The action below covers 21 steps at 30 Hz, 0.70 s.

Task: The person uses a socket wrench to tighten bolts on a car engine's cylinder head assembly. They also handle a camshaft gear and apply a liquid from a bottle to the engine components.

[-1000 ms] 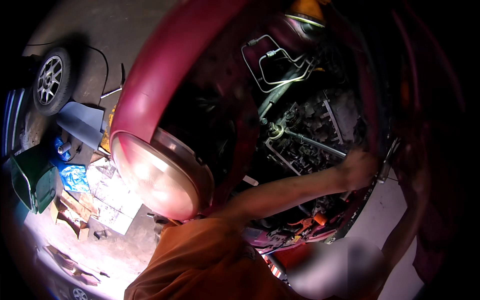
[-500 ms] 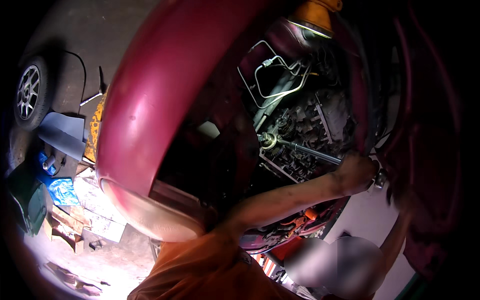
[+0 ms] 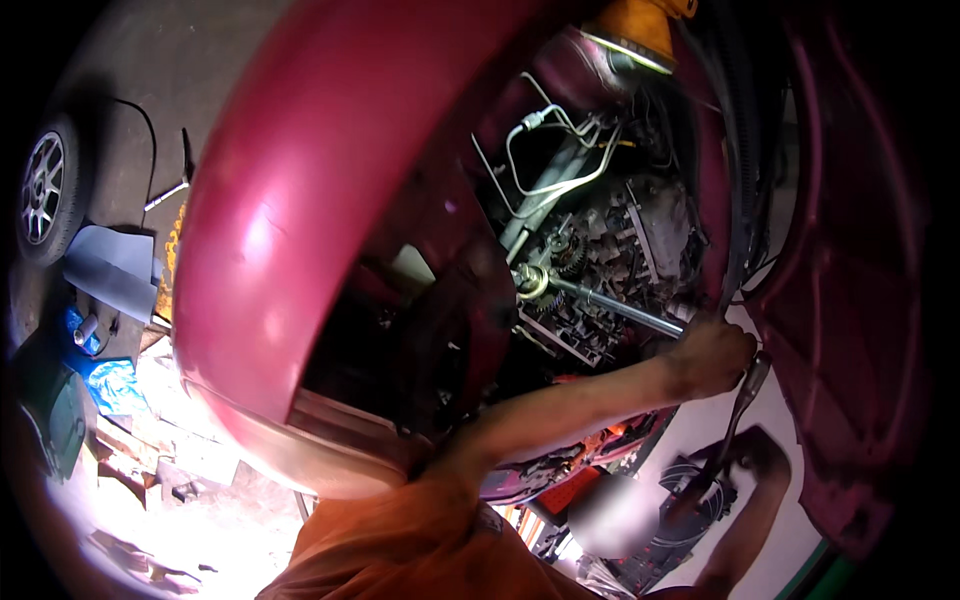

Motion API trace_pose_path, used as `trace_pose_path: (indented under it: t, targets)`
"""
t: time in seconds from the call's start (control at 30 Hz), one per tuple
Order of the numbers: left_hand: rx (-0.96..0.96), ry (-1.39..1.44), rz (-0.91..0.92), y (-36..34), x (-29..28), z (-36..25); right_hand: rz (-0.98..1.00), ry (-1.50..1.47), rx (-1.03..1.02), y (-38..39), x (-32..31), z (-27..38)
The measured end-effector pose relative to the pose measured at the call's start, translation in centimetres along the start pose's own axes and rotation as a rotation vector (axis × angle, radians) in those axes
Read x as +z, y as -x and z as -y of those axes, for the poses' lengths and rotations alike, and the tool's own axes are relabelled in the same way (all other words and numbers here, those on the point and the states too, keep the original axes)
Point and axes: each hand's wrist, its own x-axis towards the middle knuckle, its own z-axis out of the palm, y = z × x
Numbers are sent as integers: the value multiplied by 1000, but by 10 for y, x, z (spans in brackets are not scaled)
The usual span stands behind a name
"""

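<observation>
My left arm reaches across an open engine bay, and my left hand (image 3: pixel 715 358) is closed round a long-handled socket wrench (image 3: pixel 625 310). The wrench's far end meets a round fitting (image 3: pixel 532 281) beside a toothed gear on the exposed engine (image 3: pixel 640 235). Lower at the right, my right hand (image 3: pixel 763 457) is in shadow with its fingers curled at a dark long-handled tool (image 3: pixel 738 415). That tool's upper end lies close to my left fist; whether they touch I cannot tell. Its lower end is lost in the dark.
A magenta fender (image 3: pixel 260 220) curves along the left, above a headlight (image 3: pixel 300 455). The raised hood (image 3: pixel 850 260) borders the right. A yellow work lamp (image 3: pixel 640 38) lights bent metal pipes (image 3: pixel 555 190). On the floor lie a wheel (image 3: pixel 45 190), a blue bag (image 3: pixel 118 387) and cardboard.
My right hand has come down from beside the hood to below my left fist, and the dark tool's shaft now shows. The left hand keeps its grip; the wrench has barely moved.
</observation>
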Motion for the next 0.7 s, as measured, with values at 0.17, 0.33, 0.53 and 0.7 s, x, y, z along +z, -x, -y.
trace_pose_path:
  t: [0.17, 0.33, 0.53, 0.7]
  targets:
    - [24, -69, 103, 20, 27, -7, -428, -139, 96, -57, -15, 60]
    - [-43, -37, 0, 6, 0, -5, -29, 536, -34, -6, 1, -24]
    - [-69, -102, 79, 19, 31, -7, -431, -151, 57, -65, -11, 64]
    - [-24, -11, 19, 1, -2, 4, -101, 518, -94, -45, 3, -15]
